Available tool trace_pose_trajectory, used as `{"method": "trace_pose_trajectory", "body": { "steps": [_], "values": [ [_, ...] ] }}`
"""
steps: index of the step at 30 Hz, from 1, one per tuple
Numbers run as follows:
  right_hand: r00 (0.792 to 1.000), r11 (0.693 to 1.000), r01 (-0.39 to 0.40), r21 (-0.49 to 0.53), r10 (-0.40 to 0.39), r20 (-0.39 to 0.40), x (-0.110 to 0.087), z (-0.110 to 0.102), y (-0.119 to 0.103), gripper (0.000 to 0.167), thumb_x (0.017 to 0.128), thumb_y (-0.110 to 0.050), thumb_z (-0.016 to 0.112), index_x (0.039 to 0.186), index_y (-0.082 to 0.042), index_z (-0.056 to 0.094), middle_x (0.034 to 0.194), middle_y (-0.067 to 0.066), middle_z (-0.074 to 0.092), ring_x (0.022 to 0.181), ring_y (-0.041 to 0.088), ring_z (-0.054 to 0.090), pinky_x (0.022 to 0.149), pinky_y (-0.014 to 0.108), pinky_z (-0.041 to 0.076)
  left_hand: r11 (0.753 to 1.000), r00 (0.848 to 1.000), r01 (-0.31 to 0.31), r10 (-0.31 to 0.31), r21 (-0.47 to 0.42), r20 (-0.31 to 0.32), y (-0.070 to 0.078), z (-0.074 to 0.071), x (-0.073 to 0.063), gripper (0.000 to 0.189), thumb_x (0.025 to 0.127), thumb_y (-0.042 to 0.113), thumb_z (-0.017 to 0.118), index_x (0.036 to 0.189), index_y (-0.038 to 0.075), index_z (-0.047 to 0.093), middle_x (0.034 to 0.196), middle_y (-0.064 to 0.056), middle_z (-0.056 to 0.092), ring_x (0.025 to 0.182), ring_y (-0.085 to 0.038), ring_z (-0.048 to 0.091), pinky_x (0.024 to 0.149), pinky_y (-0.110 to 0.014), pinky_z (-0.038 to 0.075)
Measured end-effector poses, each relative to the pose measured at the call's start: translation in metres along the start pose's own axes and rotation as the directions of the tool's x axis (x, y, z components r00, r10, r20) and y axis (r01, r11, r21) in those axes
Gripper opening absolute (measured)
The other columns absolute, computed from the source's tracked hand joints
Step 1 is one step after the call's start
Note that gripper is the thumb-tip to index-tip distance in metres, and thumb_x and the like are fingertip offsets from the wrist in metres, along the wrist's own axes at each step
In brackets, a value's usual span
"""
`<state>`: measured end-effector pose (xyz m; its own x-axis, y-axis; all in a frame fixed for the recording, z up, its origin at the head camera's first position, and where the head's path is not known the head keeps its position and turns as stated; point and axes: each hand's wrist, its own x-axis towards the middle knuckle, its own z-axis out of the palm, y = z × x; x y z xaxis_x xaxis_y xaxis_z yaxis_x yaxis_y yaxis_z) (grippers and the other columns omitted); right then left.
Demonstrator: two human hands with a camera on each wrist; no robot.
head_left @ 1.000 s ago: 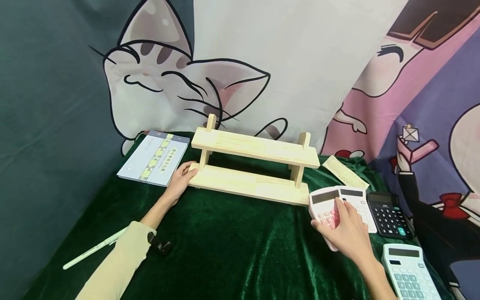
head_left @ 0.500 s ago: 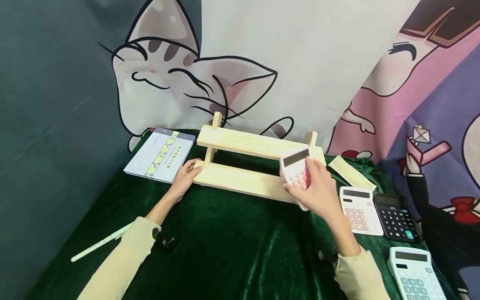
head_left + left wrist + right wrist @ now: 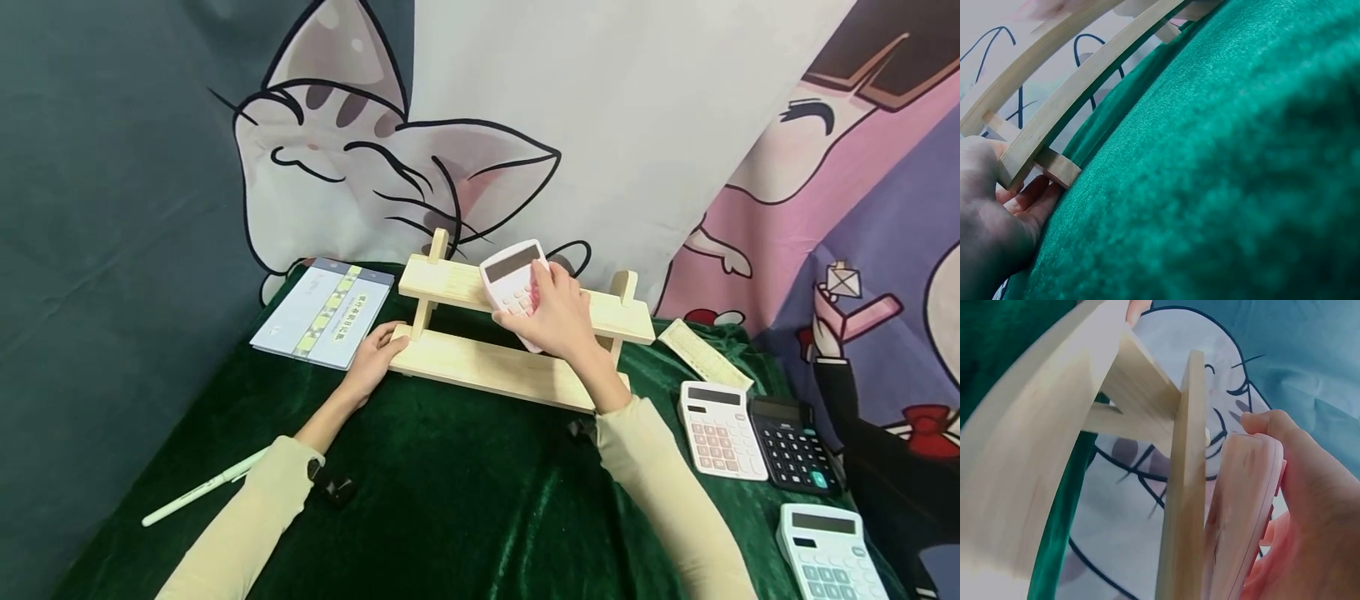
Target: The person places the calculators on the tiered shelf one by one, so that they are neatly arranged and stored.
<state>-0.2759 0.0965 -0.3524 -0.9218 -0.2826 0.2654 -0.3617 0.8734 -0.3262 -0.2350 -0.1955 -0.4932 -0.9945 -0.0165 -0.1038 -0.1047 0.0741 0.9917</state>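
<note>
1. Notebook (image 3: 324,312), pale blue, patterned band; lies flat.
2. Pen (image 3: 202,489), pale green.
3. Strip (image 3: 705,354), cream, printed.
4. White calculator (image 3: 722,430), pink keys.
5. Black calculator (image 3: 793,446), one teal key; sits just beside the white.
6. Blue calculator (image 3: 828,552), cut off at the lower edge.
7. Cloth (image 3: 457,492), green velvet, creased.
8. Backdrop (image 3: 637,108), bears a smiling cat (image 3: 352,192).

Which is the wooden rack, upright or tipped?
Upright. The wooden rack rests on the green cloth with one shelf above the other, and the left grip holds the end of the lower shelf.
</note>
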Motion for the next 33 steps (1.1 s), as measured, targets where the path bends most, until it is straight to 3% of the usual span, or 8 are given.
{"method": "trace_pose_trajectory", "body": {
  "steps": [6, 13, 17, 20, 23, 27, 30, 33],
  "values": [
    [0.999, 0.999, -0.033, -0.035, 0.035, 0.040, 0.025, 0.016, -0.013, 0.097, 0.071, -0.072, 0.066, 0.147, -0.017, 0.040, 0.143, 0.017, 0.042, 0.124, 0.037, 0.040, 0.097, 0.054, 0.031, 1.000, 1.000, 0.001, -0.001, -0.002, 0.009, -0.002, 0.006, 0.006, 0.055, 0.102, 0.032, 0.055, 0.150, 0.009, 0.040, 0.153, -0.016, 0.045, 0.135, -0.028, 0.047, 0.113, -0.046, 0.036],
    [0.991, 0.992, -0.097, -0.077, 0.103, 0.081, 0.031, 0.018, -0.019, 0.094, 0.076, -0.076, 0.061, 0.144, -0.015, 0.040, 0.144, 0.021, 0.040, 0.128, 0.041, 0.038, 0.104, 0.057, 0.029, 1.000, 1.000, 0.008, -0.008, 0.000, 0.008, 0.000, 0.013, 0.010, 0.054, 0.102, 0.032, 0.055, 0.149, 0.009, 0.042, 0.153, -0.016, 0.045, 0.135, -0.029, 0.047, 0.114, -0.047, 0.035],
    [0.990, 0.994, -0.107, -0.006, 0.107, 0.088, 0.023, 0.012, -0.013, 0.095, 0.078, -0.079, 0.058, 0.146, -0.014, 0.041, 0.153, 0.022, 0.032, 0.139, 0.042, 0.030, 0.111, 0.059, 0.024, 1.000, 1.000, 0.013, -0.013, -0.005, 0.003, 0.000, 0.017, 0.010, 0.053, 0.101, 0.031, 0.055, 0.148, 0.010, 0.042, 0.152, -0.016, 0.046, 0.134, -0.028, 0.047, 0.114, -0.047, 0.035],
    [0.993, 0.986, -0.117, 0.116, 0.116, 0.010, 0.013, 0.009, -0.004, 0.091, 0.082, -0.074, 0.058, 0.147, -0.013, 0.044, 0.157, 0.019, 0.031, 0.144, 0.039, 0.027, 0.115, 0.059, 0.022, 1.000, 1.000, 0.003, -0.003, 0.001, 0.003, -0.001, 0.017, 0.009, 0.054, 0.101, 0.031, 0.055, 0.149, 0.009, 0.042, 0.152, -0.016, 0.046, 0.134, -0.028, 0.048, 0.113, -0.046, 0.036],
    [0.989, 0.959, -0.047, 0.279, 0.083, -0.121, 0.002, 0.011, 0.005, 0.072, 0.089, -0.058, 0.062, 0.142, -0.010, 0.051, 0.154, 0.017, 0.039, 0.142, 0.034, 0.034, 0.115, 0.056, 0.026, 1.000, 1.000, -0.001, 0.001, 0.002, -0.003, -0.003, 0.012, 0.006, 0.055, 0.102, 0.032, 0.055, 0.149, 0.009, 0.041, 0.152, -0.016, 0.046, 0.134, -0.028, 0.047, 0.113, -0.045, 0.036],
    [0.966, 0.887, 0.192, 0.420, -0.094, -0.243, -0.002, 0.017, 0.010, 0.038, 0.097, -0.026, 0.059, 0.127, -0.003, 0.062, 0.143, 0.014, 0.052, 0.135, 0.030, 0.044, 0.111, 0.051, 0.033, 1.000, 1.000, 0.007, -0.007, -0.001, -0.016, -0.003, 0.001, 0.002, 0.055, 0.102, 0.032, 0.054, 0.150, 0.010, 0.040, 0.153, -0.015, 0.044, 0.136, -0.029, 0.046, 0.113, -0.046, 0.035],
    [0.952, 0.853, 0.275, 0.444, -0.177, -0.249, -0.002, 0.018, 0.014, 0.031, 0.095, -0.016, 0.053, 0.121, -0.003, 0.066, 0.140, 0.012, 0.056, 0.133, 0.028, 0.046, 0.106, 0.048, 0.038, 1.000, 1.000, 0.020, -0.020, -0.005, 0.001, 0.000, -0.002, 0.000, 0.057, 0.103, 0.032, 0.053, 0.152, 0.009, 0.037, 0.155, -0.016, 0.041, 0.138, -0.029, 0.043, 0.115, -0.047, 0.033],
    [0.966, 0.863, 0.252, 0.439, -0.200, -0.163, -0.002, 0.016, 0.023, 0.038, 0.090, -0.016, 0.055, 0.124, -0.006, 0.065, 0.146, 0.009, 0.052, 0.138, 0.026, 0.042, 0.106, 0.047, 0.040, 0.999, 0.999, 0.042, -0.042, -0.021, 0.019, 0.006, 0.001, -0.001, 0.056, 0.103, 0.028, 0.052, 0.153, 0.007, 0.035, 0.156, -0.018, 0.039, 0.139, -0.031, 0.041, 0.116, -0.048, 0.031]
  ]
}}
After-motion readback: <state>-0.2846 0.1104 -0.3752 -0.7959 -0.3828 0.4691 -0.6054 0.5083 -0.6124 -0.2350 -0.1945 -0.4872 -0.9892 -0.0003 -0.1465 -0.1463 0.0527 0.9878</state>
